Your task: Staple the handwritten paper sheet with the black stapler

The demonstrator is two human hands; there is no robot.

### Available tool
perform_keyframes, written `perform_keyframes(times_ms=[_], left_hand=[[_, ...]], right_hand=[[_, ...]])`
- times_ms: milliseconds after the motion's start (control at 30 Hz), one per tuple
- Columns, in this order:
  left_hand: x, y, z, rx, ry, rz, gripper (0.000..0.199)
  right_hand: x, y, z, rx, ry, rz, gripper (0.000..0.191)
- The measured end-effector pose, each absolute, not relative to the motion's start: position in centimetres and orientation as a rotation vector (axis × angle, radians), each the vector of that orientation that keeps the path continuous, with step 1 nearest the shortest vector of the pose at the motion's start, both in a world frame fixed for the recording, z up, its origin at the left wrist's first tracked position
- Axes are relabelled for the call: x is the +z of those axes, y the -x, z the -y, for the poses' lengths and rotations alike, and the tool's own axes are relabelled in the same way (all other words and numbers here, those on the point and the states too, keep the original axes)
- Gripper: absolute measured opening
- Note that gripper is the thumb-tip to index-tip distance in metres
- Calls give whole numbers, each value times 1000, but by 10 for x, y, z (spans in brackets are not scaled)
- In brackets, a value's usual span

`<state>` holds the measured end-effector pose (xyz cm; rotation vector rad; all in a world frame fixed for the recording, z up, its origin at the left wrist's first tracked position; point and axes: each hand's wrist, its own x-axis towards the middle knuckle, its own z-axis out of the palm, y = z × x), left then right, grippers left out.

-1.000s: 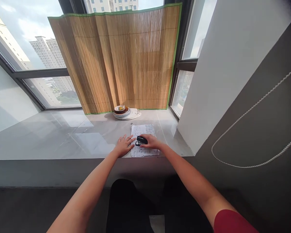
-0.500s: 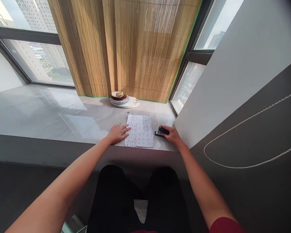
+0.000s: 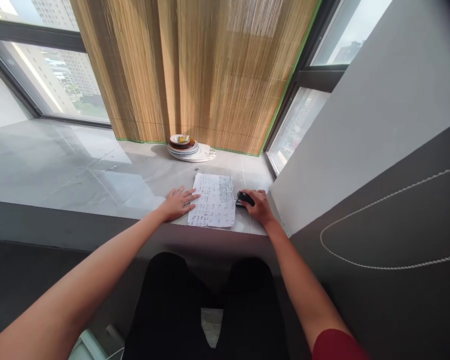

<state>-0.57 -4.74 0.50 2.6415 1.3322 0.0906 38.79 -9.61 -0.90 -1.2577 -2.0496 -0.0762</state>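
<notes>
Sheets of paper [image 3: 212, 202] covered in handwriting lie flat at the front edge of the window ledge. My left hand [image 3: 177, 204] rests with its fingers spread, the fingertips on the paper's left edge. On the other side, my right hand [image 3: 259, 204] is wrapped round a black stapler [image 3: 246, 198]. The stapler's front end meets the paper's right edge; whether the paper is between its jaws I cannot tell.
A stack of plates [image 3: 183, 149] stands behind the paper, below a bamboo blind [image 3: 210, 75]. The grey ledge [image 3: 78, 185] runs to the left. A wall [image 3: 360, 115] rises close on the right, with a hanging bead chain [image 3: 360, 264].
My right hand has brought the stapler left, from a little apart to the paper's right edge. My left hand stays by the paper's left edge. The whole view has shifted slightly.
</notes>
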Motion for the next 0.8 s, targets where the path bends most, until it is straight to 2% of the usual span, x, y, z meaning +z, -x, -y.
perform_keyframes(times_ms=[300,533,800], left_hand=[[6,5,48,109,-2642,-1318,60],[6,4,48,122,-2639,-1298,60],[8,3,50,124,-2637,-1298,58]], right_hand=[[-3,-382,105,-187,1230,2171,31],[4,-374,110,-214,1182,2275,59],[1,-377,107,-156,1147,2110,58]])
